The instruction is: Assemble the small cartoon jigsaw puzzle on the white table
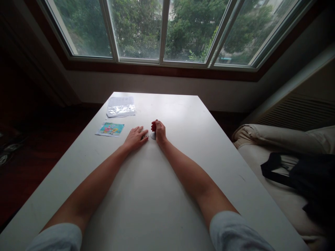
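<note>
My left hand (135, 138) lies palm down on the white table (146, 202), its fingers stretched out. Small dark bits (143, 137) show by its thumb, too tiny to name. Just to the right, my right hand (160, 131) stands on its edge with the fingers curled in. Whatever those fingers hold, if anything, is hidden. A small round greyish disc (153, 136) sits on the tabletop between the hands, partly covered by the right one. Left of my left hand is a colourful cartoon picture (111, 129) on a pale sheet.
A clear plastic sleeve with papers (121, 106) lies at the table's far left corner. Beyond the table is a wide window (162, 35). On the right stands a beige sofa (288, 139) with a dark bag (311, 174) on it.
</note>
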Tool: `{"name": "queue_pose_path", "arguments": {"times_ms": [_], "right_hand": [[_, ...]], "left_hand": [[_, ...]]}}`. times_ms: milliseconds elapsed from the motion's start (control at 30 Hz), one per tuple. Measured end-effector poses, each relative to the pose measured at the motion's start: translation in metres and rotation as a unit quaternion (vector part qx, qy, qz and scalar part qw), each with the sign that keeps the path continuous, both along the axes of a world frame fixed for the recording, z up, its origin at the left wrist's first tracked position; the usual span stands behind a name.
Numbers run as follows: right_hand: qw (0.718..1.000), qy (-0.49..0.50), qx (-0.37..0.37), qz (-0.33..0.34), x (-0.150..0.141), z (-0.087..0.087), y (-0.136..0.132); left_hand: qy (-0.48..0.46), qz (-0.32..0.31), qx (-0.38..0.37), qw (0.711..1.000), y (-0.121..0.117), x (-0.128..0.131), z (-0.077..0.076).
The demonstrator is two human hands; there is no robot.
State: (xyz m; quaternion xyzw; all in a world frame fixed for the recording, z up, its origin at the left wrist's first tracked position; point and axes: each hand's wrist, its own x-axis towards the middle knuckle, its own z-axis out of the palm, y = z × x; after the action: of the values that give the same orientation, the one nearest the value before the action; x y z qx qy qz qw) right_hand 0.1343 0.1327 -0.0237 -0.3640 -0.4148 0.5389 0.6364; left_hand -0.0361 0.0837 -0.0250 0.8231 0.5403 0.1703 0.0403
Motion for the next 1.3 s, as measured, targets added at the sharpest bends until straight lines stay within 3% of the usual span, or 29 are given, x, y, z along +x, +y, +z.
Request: {"name": "queue_pose_path", "arguments": {"times_ms": [333, 567, 733, 1000, 1300], "right_hand": [[1.000, 0.001, -0.009, 0.001, 0.0001, 0.0015, -0.0005], [1.000, -0.003, -0.005, -0.005, -0.0002, 0.0009, -0.0011], [1.000, 0.000, 0.000, 0.002, 0.0004, -0.0004, 0.0003], [1.000, 0.002, 0.001, 0.004, 0.0001, -0.0014, 0.0007], [1.000, -0.005, 0.001, -0.002, -0.0002, -0.0020, 0.0014]], "left_hand": [[-0.063, 0.007, 0.037, 0.997, 0.0013, -0.0006, 0.0018], [-0.055, -0.002, 0.050, 0.997, -0.0015, 0.0016, 0.0060], [-0.064, 0.025, 0.058, 0.996, -0.0011, 0.0026, 0.0083], [-0.022, 0.039, 0.053, 0.998, -0.0003, 0.0035, 0.0033], [-0.053, 0.023, 0.053, 0.997, 0.0024, 0.0011, 0.0018]]}}
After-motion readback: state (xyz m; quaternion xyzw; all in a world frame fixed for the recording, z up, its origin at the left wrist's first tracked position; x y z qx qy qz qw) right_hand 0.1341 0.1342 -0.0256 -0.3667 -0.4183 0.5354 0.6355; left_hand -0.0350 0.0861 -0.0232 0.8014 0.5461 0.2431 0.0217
